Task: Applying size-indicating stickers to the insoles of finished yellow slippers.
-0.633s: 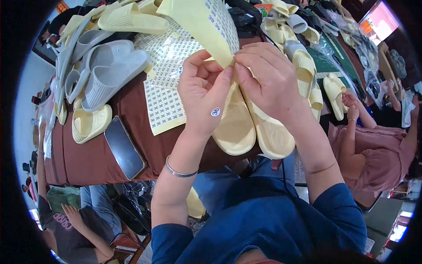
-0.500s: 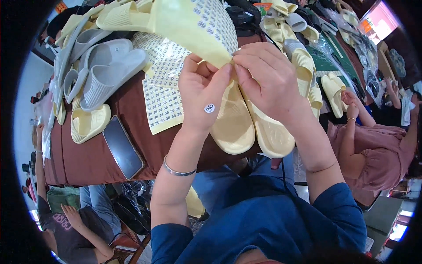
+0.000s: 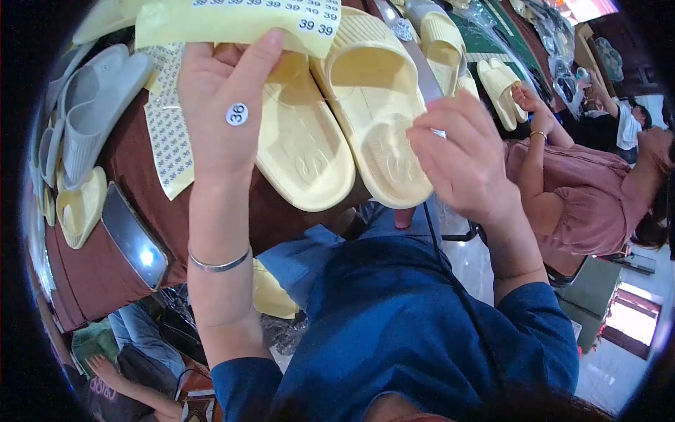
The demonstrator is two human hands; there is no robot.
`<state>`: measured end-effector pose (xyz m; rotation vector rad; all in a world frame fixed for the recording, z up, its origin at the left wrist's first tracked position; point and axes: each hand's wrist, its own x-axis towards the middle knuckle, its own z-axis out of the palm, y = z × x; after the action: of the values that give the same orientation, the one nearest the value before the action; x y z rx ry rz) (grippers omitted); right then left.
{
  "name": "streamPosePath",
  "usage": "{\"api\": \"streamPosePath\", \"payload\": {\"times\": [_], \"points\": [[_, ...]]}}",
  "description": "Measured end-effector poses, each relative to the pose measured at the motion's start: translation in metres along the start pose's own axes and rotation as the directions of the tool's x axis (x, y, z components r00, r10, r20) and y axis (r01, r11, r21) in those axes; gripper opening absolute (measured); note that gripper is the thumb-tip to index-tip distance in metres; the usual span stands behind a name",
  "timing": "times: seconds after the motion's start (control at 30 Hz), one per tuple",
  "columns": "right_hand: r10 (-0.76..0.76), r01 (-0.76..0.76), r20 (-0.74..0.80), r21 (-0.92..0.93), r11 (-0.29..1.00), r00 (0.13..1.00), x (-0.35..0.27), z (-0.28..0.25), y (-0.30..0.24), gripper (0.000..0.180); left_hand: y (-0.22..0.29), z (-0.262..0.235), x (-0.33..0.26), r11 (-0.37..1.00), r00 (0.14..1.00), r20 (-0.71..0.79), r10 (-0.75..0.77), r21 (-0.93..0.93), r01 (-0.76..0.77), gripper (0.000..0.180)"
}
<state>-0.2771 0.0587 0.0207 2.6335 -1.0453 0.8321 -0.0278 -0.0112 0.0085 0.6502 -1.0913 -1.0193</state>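
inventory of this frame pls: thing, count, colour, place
Pale yellow foam slide sandals: two, side by side at the table's near edge, between the hands.
Yellow sheet of round number stickers: one, held up top left.
Loose round white sticker: one, stuck on the back of the left hand.
Second sticker sheet: one, pale yellow, flat on the table.
Grey slide sandals: a few, far left.
More yellow sandals: several, upper right.
Dark phone: one, lower left of the table.
Brown table: one.
Co-worker in pink top: one, right.
Left hand: holds the sheet; silver bangle.
Right hand: over the right sandal.
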Motion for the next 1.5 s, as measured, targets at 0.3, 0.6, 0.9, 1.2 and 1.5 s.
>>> {"api": "streamPosePath", "payload": {"times": [0.3,0.6,0.9,1.2,1.5], "points": [[0.031,-0.031,0.211,-0.002,1.000,0.977,-0.013,-0.006,-0.006,0.022,-0.005,-0.011,-0.003,0.998,0.999,0.045,-0.025,0.066,0.022,0.033],[0.023,-0.021,0.253,-0.011,1.000,0.967,-0.003,-0.009,-0.008,0.019,-0.009,-0.019,0.001,0.992,0.996,-0.021,-0.084,0.097,0.086,0.032],[0.016,-0.019,0.342,0.006,1.000,0.939,0.005,-0.013,-0.011,0.019,-0.006,-0.018,0.001,0.989,0.996,-0.032,-0.081,0.118,0.084,0.032],[0.035,-0.045,0.303,0.025,0.999,0.953,0.004,-0.025,0.004,0.016,-0.002,-0.011,-0.003,0.994,0.997,0.064,-0.042,0.107,0.035,0.033],[0.014,-0.031,0.324,0.047,0.998,0.946,0.006,-0.023,0.003,0.014,0.000,-0.007,-0.003,0.992,0.999,0.026,-0.031,0.123,0.028,0.034]]}}
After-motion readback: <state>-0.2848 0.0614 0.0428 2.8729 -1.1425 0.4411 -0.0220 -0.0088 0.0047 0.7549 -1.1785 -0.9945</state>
